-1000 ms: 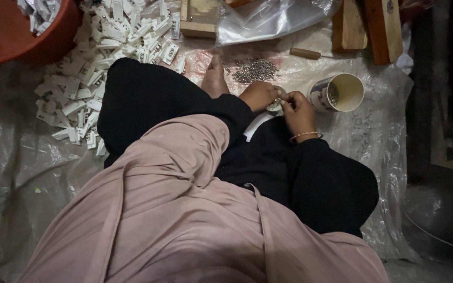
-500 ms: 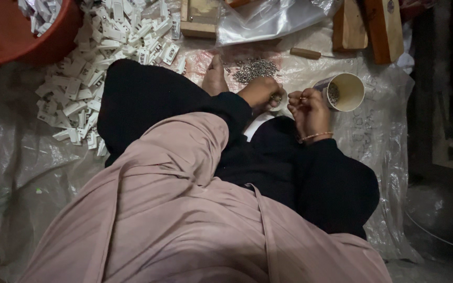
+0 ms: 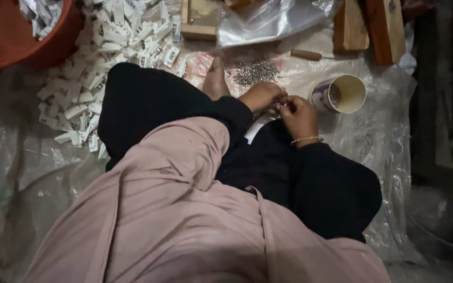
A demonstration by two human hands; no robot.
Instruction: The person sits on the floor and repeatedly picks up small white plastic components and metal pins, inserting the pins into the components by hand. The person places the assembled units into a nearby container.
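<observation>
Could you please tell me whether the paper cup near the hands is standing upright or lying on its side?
On its side: the paper cup lies with its round mouth facing the camera and its wall resting on the plastic sheet.

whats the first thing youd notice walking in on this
The two hands meet just above the lap, the left hand and the right hand pinching a small white tag between them. To the upper left a big heap of white tags spills across the plastic sheet beside an orange tub. Beyond the hands lies a little pile of tiny metal pieces, with a paper cup tipped on its side to the right.
</observation>
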